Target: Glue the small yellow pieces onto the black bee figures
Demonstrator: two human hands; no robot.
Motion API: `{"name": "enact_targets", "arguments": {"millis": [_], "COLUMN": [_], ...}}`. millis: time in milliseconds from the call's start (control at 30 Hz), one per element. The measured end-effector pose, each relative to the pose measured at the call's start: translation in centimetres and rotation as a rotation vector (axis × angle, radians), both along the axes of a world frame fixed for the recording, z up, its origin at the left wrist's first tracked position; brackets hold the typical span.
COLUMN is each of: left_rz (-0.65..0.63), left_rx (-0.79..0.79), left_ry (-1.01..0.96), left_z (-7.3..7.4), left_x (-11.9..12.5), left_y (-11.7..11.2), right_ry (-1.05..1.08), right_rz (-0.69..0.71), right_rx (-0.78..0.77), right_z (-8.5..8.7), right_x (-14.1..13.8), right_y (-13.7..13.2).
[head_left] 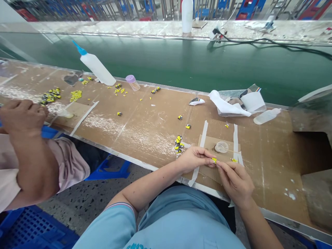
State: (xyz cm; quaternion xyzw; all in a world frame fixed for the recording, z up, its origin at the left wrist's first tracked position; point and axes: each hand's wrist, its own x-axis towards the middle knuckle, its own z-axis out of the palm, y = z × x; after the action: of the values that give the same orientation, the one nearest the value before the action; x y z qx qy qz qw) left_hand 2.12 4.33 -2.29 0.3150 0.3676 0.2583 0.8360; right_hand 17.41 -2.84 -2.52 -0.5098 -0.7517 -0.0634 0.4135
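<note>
Both hands are raised just above a taped cardboard pad point(207, 145), close together with the fingertips meeting. The left hand point(195, 159) is closed to a tight pinch on a small yellow-and-black component point(214, 160). The right hand point(234, 181) is also pinched, its fingertips point(219, 163) pressed in at the component's side; whether it grips the component itself or something finer cannot be determined from this view.

A second yellow piece point(234, 160) lies on the pad, just beyond the right hand. A small clear cup point(221, 147) stands on the pad just ahead of the fingers. A loose heap of similar components point(178, 144) sits on the table point(272, 166), just beside the left hand and near the table's edge on the person's side.

Risks noted: the component is very small, so a weakened pinch could drop it, and the near edge of the table is close by. The left wrist or forearm, if swung sideways, could scatter the loose heap over that edge. Knuckles raised too far forward could tip the cup, whose contents cannot be determined. Farther off, beyond the left hand, a co-worker's hand point(23, 116) works at the same table, clear of this station.
</note>
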Motion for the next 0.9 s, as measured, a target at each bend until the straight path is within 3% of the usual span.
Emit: {"name": "enact_targets", "arguments": {"millis": [300,533,900], "left_rz": [0.016,0.05,0.018], "left_rx": [0.005,-0.003,0.006], "left_ry": [-0.022,-0.075,-0.07], "left_z": [-0.18,0.24,-0.48], "left_x": [0.1,0.35,0.14], "left_y": [-0.02,-0.01,-0.09], "right_ry": [0.081,0.039,0.02], "right_rz": [-0.019,-0.06,0.046], "right_rx": [-0.049,0.002,0.033], "right_z": [-0.2,-0.22,-0.2], "right_x": [-0.14,-0.51,-0.38], "right_y": [0.11,0.35,0.42]}}
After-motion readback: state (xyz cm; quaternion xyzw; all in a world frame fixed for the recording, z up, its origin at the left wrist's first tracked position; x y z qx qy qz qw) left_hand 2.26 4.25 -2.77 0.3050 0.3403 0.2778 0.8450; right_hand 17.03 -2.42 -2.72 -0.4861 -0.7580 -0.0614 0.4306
